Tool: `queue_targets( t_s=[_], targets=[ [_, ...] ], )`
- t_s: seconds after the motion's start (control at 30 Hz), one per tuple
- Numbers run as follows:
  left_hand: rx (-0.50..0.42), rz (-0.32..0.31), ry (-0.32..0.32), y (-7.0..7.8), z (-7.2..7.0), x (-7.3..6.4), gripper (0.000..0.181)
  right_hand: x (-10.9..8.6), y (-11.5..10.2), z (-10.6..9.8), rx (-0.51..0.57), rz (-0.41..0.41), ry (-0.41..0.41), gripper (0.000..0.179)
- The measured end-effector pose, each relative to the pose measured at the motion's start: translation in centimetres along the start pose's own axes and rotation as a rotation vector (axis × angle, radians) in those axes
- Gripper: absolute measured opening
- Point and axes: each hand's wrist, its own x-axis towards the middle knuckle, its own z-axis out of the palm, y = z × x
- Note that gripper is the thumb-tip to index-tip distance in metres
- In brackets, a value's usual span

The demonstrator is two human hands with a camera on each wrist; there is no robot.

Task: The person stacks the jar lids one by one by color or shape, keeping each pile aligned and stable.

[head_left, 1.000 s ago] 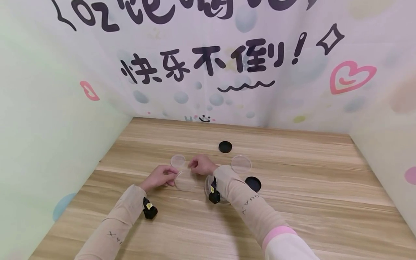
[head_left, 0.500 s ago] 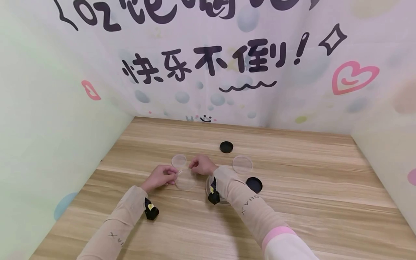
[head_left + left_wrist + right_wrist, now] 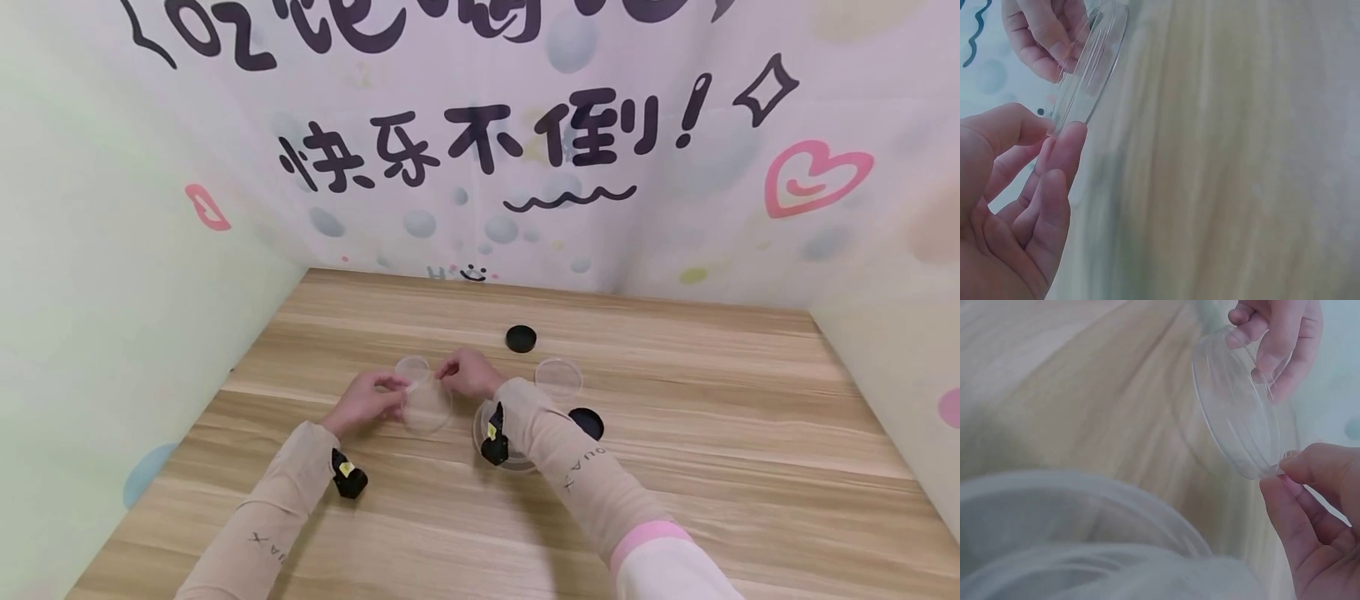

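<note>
A clear shallow petri dish (image 3: 427, 410) is held between both hands over the left-middle part of the table. My left hand (image 3: 367, 398) pinches its left rim with thumb and fingertips. On the opposite side, thumb and forefinger of my right hand (image 3: 468, 373) pinch the rim. The left wrist view shows the petri dish (image 3: 1094, 72) standing tilted, nearly edge-on, off the wood. Seen from the right wrist, the dish (image 3: 1232, 403) has a double edge, like a base and lid nested together.
A smaller clear dish (image 3: 412, 367) lies just behind the held one. Larger clear round dishes (image 3: 516, 460) sit under my right wrist. Another clear disc (image 3: 558, 377) and two black round lids, one farther back (image 3: 521, 339) and one nearer (image 3: 587, 422), lie to the right.
The held petri dish has risen and tilted slightly, with its rim turned toward the hands. My left fingers have shifted along its edge. The other dishes and lids stay in place.
</note>
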Motion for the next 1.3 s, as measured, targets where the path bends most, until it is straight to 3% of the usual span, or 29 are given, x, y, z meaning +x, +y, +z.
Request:
queue_targets(
  t_s=[0.3, 0.43, 0.57, 0.73, 1.03, 1.3],
  targets=[
    [-0.003, 0.031, -0.021, 1.8, 0.6, 0.8, 0.026, -0.5, 0.2, -2.3, -0.017, -0.040, 0.049, 0.013],
    [-0.045, -0.003, -0.040, 3.0, 1.2, 1.3, 0.028, -1.1, 0.4, -3.6, 0.023, -0.027, 0.052, 0.014],
    [-0.019, -0.025, -0.057, 4.1, 1.9, 1.9, 0.029, -1.9, 0.9, -4.9, 0.049, -0.001, 0.055, 0.014],
    [-0.002, 0.005, -0.087, 5.0, 2.9, 2.5, 0.027, -2.9, 1.6, -6.2, 0.067, 0.002, 0.055, 0.015],
    [0.015, 0.011, -0.123, 6.5, 4.4, 2.9, 0.026, -4.7, 2.6, -7.5, 0.127, 0.024, 0.042, 0.015],
    [0.017, 0.050, -0.206, 7.0, 5.5, 3.1, 0.026, -6.6, 3.5, -8.0, 0.154, -0.005, 0.028, 0.016]
  ],
)
